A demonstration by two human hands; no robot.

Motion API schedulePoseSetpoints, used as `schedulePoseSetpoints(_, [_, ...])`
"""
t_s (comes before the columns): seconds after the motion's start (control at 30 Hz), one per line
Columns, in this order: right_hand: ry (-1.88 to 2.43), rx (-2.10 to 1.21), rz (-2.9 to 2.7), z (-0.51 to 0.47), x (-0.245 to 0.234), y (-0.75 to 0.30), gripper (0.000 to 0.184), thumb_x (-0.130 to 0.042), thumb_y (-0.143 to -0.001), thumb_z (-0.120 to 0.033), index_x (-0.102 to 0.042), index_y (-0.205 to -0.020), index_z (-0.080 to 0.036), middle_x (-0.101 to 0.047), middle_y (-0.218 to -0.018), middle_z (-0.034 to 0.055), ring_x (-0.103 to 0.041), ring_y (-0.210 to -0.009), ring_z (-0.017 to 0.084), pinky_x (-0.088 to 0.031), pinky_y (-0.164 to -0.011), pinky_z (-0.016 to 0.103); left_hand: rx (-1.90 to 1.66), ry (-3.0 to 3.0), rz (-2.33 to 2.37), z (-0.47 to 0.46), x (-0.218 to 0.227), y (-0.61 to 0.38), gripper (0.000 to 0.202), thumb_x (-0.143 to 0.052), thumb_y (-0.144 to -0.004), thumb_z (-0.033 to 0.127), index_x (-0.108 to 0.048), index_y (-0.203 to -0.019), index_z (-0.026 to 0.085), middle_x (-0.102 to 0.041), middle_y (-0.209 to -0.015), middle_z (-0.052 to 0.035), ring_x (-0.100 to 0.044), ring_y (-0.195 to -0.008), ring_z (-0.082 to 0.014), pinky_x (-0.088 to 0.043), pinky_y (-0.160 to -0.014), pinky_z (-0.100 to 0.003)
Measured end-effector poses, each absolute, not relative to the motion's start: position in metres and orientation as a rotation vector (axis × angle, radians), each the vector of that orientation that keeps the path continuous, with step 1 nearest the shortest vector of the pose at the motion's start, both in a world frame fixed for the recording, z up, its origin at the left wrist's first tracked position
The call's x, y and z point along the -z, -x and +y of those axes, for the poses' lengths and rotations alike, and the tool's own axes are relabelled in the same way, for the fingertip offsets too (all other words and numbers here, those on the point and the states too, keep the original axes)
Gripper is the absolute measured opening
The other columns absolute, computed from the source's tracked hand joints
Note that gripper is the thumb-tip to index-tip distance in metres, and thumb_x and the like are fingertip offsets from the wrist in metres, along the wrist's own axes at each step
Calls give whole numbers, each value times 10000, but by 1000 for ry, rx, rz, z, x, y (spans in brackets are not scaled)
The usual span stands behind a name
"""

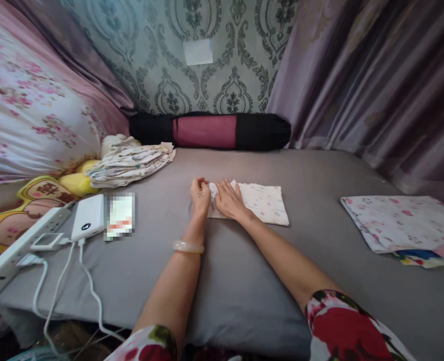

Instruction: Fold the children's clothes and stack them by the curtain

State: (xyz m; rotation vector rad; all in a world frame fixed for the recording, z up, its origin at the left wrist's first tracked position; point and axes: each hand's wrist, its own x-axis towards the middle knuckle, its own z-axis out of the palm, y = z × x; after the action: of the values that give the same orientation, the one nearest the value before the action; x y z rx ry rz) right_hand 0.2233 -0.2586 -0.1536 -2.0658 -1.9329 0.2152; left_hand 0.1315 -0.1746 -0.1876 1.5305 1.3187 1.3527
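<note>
A folded white cloth [266, 200] with a small pale print lies flat on the grey sheet in front of me. My right hand [227, 199] rests palm down on its left part, fingers stretched out. Beside the cloth's left edge is my left hand [199, 197], turned on its side with the fingers curled in. Whether those fingers pinch the cloth's edge is hidden from this angle. A pale bangle [188, 246] circles my left wrist.
A grey sheet [244, 286] covers the bed. Folded printed cloths [402, 220] lie at right, a clothes pile [131, 163] at back left. A black-and-maroon roll bag [204, 132] lines the wall. Left are a power bank [88, 215], cables and a power strip [52, 225].
</note>
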Motion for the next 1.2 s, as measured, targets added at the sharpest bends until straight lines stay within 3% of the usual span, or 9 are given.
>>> schedulePoseSetpoints(0.17, [2137,-68,-1958,-279,158,-247,532,-256,-969,-301,-351,-1480,-186,-277,-1566,103,-184,-1450,266,-72,-1147,574,-1097,-2041,1174,-192,185,-140,289,-407,-870,106,-593,-1081,171,-685,-1097,-113,-637,-1051,-196,-481,-950,-341])
schedulePoseSetpoints(0.37, [2205,-101,-1978,-284,167,-254,544,-263,-961,-310,-337,-1487,-194,-237,-1582,79,-173,-1452,267,-97,-1144,580,-634,-2558,1072,-206,180,-147,342,-423,-837,54,-586,-1117,163,-642,-1184,-132,-572,-1151,-230,-429,-1013,-394])
schedulePoseSetpoints(0.57, [2203,-111,-1974,-283,166,-252,545,-245,-967,-323,-328,-1491,-197,-222,-1587,80,-152,-1457,262,-81,-1144,579,-548,-2599,1112,-207,177,-145,377,-438,-830,53,-558,-1169,166,-611,-1256,-122,-543,-1200,-215,-401,-1047,-375])
schedulePoseSetpoints(0.73, [2162,-302,-1989,-287,156,-263,557,-200,-979,-331,-300,-1502,-170,-210,-1589,85,-155,-1460,234,-81,-1158,546,-529,-2609,1124,-210,177,-146,442,-414,-842,48,-531,-1246,184,-569,-1339,-123,-496,-1274,-219,-354,-1093,-415])
schedulePoseSetpoints(0.83, [2172,-235,-1938,-295,151,-273,547,-201,-982,-313,-327,-1489,-153,-241,-1579,96,-180,-1454,232,-83,-1164,530,-558,-2634,1101,-216,175,-149,459,-380,-868,48,-524,-1279,196,-550,-1371,-119,-445,-1330,-229,-322,-1115,-438])
schedulePoseSetpoints(1.1, [2272,-57,-1928,-309,165,-289,528,-259,-982,-319,-359,-1478,-169,-268,-1570,93,-186,-1450,258,-107,-1156,528,-458,-2701,1038,-227,179,-159,361,-391,-966,293,-527,-1286,196,-495,-1424,-140,-389,-1366,-272,-267,-1126,-501])
schedulePoseSetpoints(1.2, [2257,-31,-1921,-308,168,-289,525,-261,-982,-323,-370,-1473,-172,-281,-1566,91,-191,-1448,256,-114,-1156,524,-436,-2711,1033,-227,181,-159,374,-388,-968,315,-519,-1295,191,-468,-1445,-147,-380,-1370,-277,-253,-1128,-503])
